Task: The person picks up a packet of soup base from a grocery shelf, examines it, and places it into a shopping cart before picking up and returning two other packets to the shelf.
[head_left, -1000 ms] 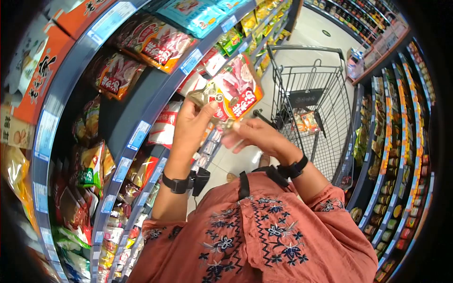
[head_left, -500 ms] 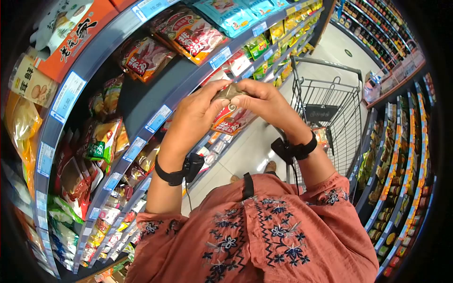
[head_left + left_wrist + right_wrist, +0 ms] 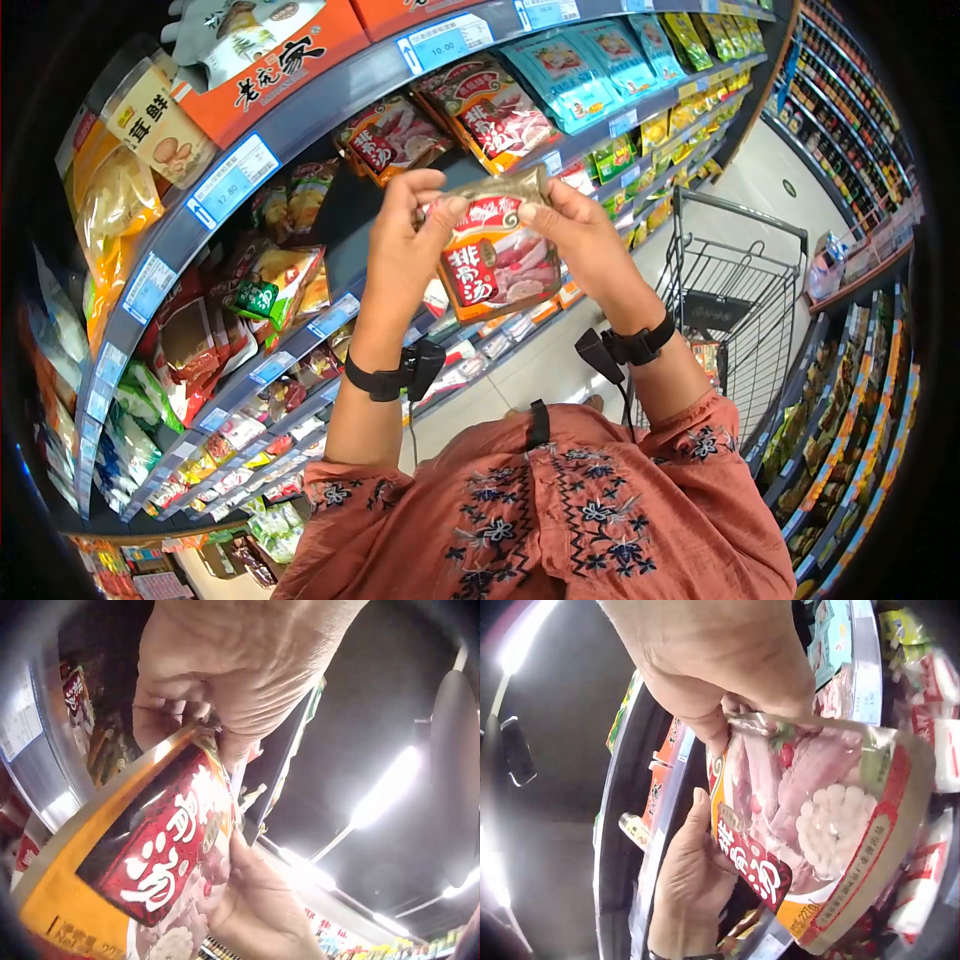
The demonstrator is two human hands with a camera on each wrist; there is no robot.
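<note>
- Coral cloth stitched with dark flowers, the person's blouse (image 3: 560,510), lies nearest, below the pouch.
- Black straps (image 3: 385,380) ring both wrists, just under the pouch.
- The left hand (image 3: 405,235) pinches the pouch's upper left corner between curled thumb and fingers.
- The right hand (image 3: 575,235) pinches the upper right corner the same way.
- The pouch (image 3: 495,260) is a flat, glossy rectangle of foil with a red label, white characters and a picture of pink meat. It hangs slightly tilted between the two hands.
- Behind the pouch runs a curved grey shelf rail (image 3: 330,90) carrying blue-and-white price tags (image 3: 235,180).
- Similar red packets (image 3: 490,110) lean on the shelf just above the pouch, with pale blue packets (image 3: 580,70) beside them.
- To the right of the pouch and beyond it stands a wire trolley (image 3: 740,280) on a pale floor.
- Past the trolley are rows of jars (image 3: 850,400).
</note>
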